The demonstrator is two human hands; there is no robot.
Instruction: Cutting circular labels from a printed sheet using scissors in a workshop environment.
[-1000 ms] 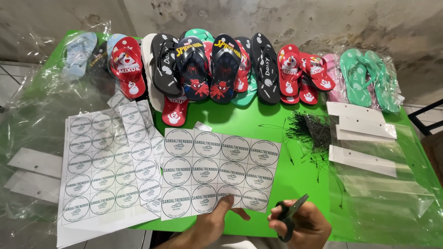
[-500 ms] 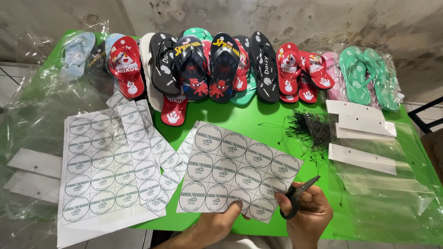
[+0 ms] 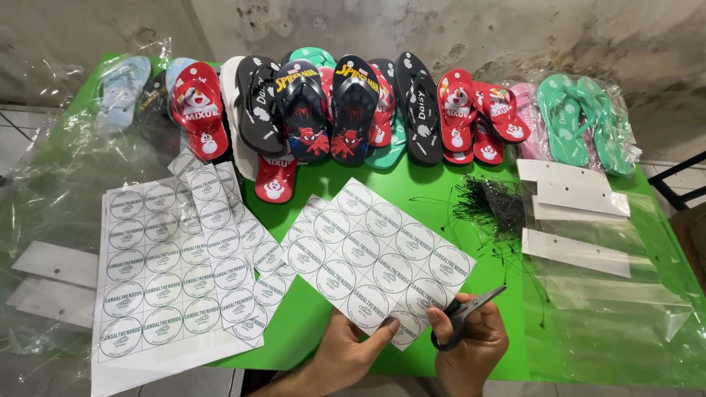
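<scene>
Pinching a glossy round-label sheet point(image 3: 371, 261), left hand point(image 3: 346, 356); right hand point(image 3: 471, 345) grasping black scissors point(image 3: 463, 316)

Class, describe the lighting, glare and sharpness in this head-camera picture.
Head view: soft, even light with faint shadows; glare on the clear plastic bags; the sticker sheet, scissors and both hands sharp; slight wide-angle bend at the edges.
</scene>
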